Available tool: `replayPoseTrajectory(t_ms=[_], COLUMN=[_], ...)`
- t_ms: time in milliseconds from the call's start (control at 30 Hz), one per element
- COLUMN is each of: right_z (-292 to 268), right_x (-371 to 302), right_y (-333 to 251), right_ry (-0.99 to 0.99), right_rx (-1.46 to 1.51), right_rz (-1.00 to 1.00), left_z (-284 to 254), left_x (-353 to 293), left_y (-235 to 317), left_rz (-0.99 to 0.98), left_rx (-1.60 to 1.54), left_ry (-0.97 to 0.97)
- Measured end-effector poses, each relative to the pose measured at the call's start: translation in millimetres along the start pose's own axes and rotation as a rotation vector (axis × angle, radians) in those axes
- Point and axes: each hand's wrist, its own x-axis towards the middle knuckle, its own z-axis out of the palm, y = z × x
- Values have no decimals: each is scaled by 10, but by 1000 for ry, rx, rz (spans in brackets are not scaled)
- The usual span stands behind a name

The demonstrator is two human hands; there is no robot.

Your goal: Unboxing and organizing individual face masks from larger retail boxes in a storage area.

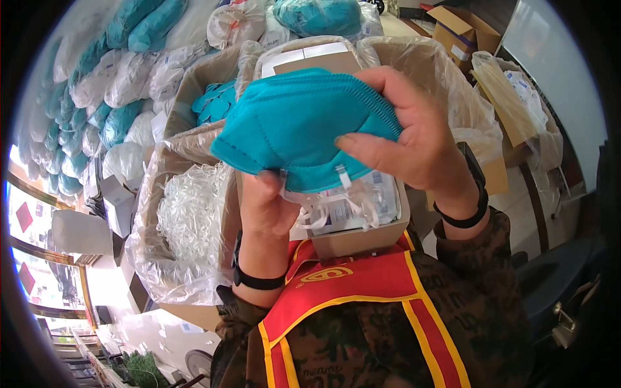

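Note:
A teal folded face mask [304,129], with a stitched ribbed upper edge, is held up in front of my chest. My right hand [414,132] pinches its right end, thumb on the front face and fingers behind the edge. At the mask's lower left, my left hand [268,207] grips the edge from below; most of its fingers are hidden behind the mask. Clear clips and translucent elastic straps [352,204] dangle from the lower edge. Beneath the mask, an open cardboard box [359,242] holds white printed packets [352,216].
On the left, a plastic-lined carton [184,284] is full of white elastic straps [194,207]. Behind it, another carton holds teal mask pieces [217,102]. Stuffed white and teal bags [126,77] are piled far left. Lined cartons [430,58] and an open brown box [462,32] stand right.

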Motion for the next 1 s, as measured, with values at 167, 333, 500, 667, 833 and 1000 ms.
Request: replayPoseTrajectory(t_ms=[167,333,500,667,833,1000], right_z=[-67,59,253,177,47,85], right_x=[33,-6,-188,-161,-200,-512], right_y=[37,366,557,590,570,592], right_ry=[-34,95,-36,-109,-278,-388], right_rx=[-68,501,530,159,-312,84], right_rz=[-96,-107,48,5,91,476], left_z=[110,56,170,272,-42,-179], left_x=[-51,4,65,-9,8,32], left_y=[8,32,66,254,422,660], left_rz=[-60,52,180,154,424,267], left_rx=[213,428,569,774,463,-13], left_ry=[-156,66,15,94,178,144])
